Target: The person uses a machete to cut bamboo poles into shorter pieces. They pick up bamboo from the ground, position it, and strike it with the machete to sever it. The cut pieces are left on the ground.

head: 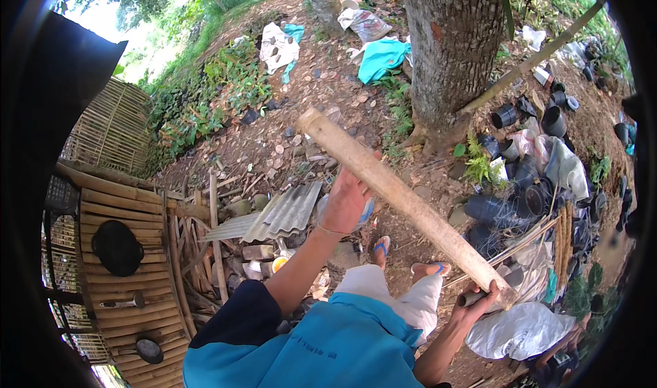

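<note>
A thick, pale bamboo pole (405,198) slants across the view in front of me, its far end at upper left and its near end at lower right. My left hand (346,198) supports it from the left, palm against its side and some fingers hidden behind it. At the near end, my right hand (477,306) grips the pole from below. A short, narrow brown tube (470,298), perhaps a smaller piece of bamboo, is also in that hand, beside the pole. Both my arms hold the pole above the ground.
On my left stands a bamboo-slat platform (138,265) with a black pan (117,248), a ladle (123,302) and a small pan (149,350). Corrugated sheets (282,211) lie beside it. A tree trunk (451,54) rises ahead. Black plant pots (528,193) and a white sack (521,329) are at right.
</note>
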Demonstrator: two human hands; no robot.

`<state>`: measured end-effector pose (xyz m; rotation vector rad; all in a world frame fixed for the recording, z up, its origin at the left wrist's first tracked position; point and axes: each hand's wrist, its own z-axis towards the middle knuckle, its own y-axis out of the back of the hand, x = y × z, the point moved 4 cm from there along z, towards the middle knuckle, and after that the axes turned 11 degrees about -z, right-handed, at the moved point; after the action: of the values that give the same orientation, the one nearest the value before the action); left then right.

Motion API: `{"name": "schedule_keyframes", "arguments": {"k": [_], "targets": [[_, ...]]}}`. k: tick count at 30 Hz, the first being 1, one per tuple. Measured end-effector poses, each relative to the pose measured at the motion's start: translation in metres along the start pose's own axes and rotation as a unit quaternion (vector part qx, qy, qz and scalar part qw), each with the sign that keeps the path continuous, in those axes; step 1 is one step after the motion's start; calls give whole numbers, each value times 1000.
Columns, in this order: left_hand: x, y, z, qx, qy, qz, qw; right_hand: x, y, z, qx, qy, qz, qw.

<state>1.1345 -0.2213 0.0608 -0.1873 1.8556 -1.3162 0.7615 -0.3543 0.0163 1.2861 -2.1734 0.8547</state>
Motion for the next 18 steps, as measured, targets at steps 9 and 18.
{"name": "schedule_keyframes", "arguments": {"k": [9,18], "targets": [[-28,17,14,-179,-36,-48,982,-17,14,8,54,45,-46,996],[-61,6,26,-5,-47,-166,985,-77,62,33,56,-201,-125,970]]}}
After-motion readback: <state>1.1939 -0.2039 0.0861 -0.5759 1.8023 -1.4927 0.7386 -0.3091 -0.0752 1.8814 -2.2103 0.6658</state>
